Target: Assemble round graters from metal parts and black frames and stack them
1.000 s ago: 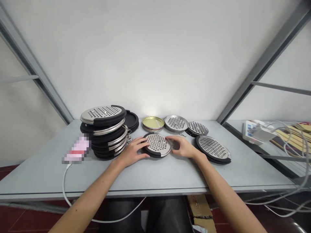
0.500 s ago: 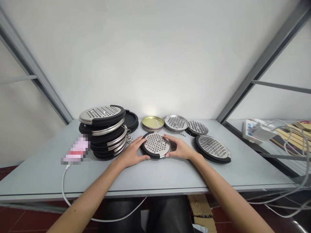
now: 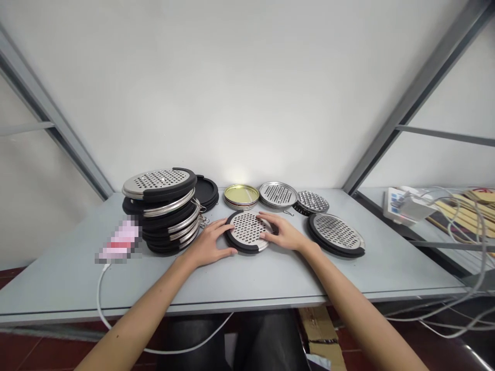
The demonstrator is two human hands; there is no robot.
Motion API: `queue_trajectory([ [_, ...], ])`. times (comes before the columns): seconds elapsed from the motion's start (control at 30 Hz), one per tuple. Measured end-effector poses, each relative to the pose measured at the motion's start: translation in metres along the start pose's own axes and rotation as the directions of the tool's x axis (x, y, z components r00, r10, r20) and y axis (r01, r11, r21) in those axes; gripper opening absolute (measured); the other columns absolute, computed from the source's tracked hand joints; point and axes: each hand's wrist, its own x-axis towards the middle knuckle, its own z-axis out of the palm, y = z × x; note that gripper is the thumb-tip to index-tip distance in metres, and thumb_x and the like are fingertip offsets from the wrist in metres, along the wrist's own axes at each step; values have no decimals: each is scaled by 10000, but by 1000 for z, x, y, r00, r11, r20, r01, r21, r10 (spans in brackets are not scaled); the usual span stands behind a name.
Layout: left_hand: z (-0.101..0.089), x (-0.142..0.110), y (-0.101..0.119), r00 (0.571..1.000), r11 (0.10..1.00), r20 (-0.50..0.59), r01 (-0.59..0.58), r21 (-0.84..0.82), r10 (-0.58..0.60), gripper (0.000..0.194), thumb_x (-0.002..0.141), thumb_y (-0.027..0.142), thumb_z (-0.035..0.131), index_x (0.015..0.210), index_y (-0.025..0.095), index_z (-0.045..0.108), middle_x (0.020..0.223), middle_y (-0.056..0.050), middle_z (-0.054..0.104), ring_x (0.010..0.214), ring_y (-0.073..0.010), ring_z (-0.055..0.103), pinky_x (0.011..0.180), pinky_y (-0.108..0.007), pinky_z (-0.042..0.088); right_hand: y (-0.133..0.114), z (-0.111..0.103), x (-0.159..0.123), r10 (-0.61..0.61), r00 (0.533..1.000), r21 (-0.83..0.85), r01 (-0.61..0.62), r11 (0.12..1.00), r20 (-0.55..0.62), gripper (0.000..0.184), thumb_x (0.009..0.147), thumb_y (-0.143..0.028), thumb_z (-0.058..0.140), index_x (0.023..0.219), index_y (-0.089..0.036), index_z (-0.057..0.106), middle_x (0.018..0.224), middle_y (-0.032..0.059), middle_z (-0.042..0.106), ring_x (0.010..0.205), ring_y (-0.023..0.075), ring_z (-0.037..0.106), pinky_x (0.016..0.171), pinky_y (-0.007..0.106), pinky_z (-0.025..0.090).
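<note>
A round flat grater [image 3: 246,229] with a perforated metal face and a black rim along its left side lies on the table in front of me. My left hand [image 3: 211,244] holds its left edge, fingers on the rim and thumb stretched along the near side. From the right, my right hand [image 3: 285,233] grips the other edge, with fingertips and thumb over the metal face. Another round grater [image 3: 335,231] with a black rim rests to the right of my right hand. A tall stack of similar graters [image 3: 160,184] stands to the left of my left hand.
Along the wall are black round pieces [image 3: 206,190], gold-toned round lids [image 3: 242,194], slotted metal discs [image 3: 278,195] and coarse grater discs [image 3: 312,201]. A pixelated pink object [image 3: 120,241] with a white cable lies left. A power strip [image 3: 404,206] with cables is at far right.
My right hand has shifted inward, its thumb moving from the grater's near right edge up onto the metal face. The left hand stays at the left rim. The view has shifted slightly.
</note>
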Motion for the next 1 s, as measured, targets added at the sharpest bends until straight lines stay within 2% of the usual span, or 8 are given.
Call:
queue_trajectory([
  [0.1,-3,1,4,997,996,-46,-60,-61,58,424,809,423,694,1180,232,619,1199,-92,638,1113,-249,604,1000,-419,473,6,-5,-2,13,1000,-24,-14,1000,-19,573,825,-494,620,1296,-171,567,1343,151,576,1242,325,539,1058,518,401],
  [0.2,-4,2,7,992,990,-83,-101,-96,93,282,860,368,640,1100,222,649,1063,-68,674,992,-213,644,930,-376,513,10,-7,-2,48,998,-12,-48,999,-29,537,842,-480,601,1285,-178,573,1301,131,613,1196,307,576,1038,492,432],
  [0.3,-5,2,9,993,994,-61,-103,-48,100,406,799,370,702,1175,240,624,1254,-92,594,1155,-258,575,1015,-421,464,9,-6,-2,43,999,19,-43,999,-23,491,865,-459,575,1274,-188,583,1285,116,627,1192,296,581,1039,485,435],
  [0.4,-5,1,8,997,997,28,-71,11,70,594,760,403,736,1306,276,539,1468,-96,419,1328,-309,425,1102,-490,366,7,-3,-1,8,1000,49,-8,999,-3,472,891,-444,540,1292,-197,573,1334,109,594,1247,288,542,1071,486,408],
  [0.5,-5,1,7,993,997,98,-70,23,67,633,765,427,733,1341,292,510,1531,-86,331,1387,-315,339,1135,-512,305,6,-2,-1,-18,999,56,16,998,32,465,914,-430,507,1318,-205,553,1386,108,548,1305,277,487,1102,487,374],
  [0.67,-6,4,7,995,997,72,-71,-16,72,595,738,455,759,1274,282,567,1478,-92,418,1358,-305,385,1119,-501,334,1,-3,-3,-28,998,3,28,1000,50,518,889,-447,547,1342,-196,530,1408,135,518,1319,292,466,1108,509,352],
  [0.87,0,5,10,996,995,0,-94,38,94,549,702,505,774,1152,234,618,1389,-113,510,1308,-301,436,1100,-489,362,-9,-8,-4,-75,997,-47,74,996,-15,482,846,-462,604,1243,-189,611,1325,149,573,1260,305,504,1071,510,381],
  [1.0,6,6,9,994,992,-59,-91,86,97,523,684,516,782,1079,209,628,1380,-127,519,1321,-318,423,1099,-505,361,-23,-6,-6,-158,986,-15,159,987,49,654,700,-527,743,1254,-209,600,1308,136,587,1291,326,464,1089,530,350],
])
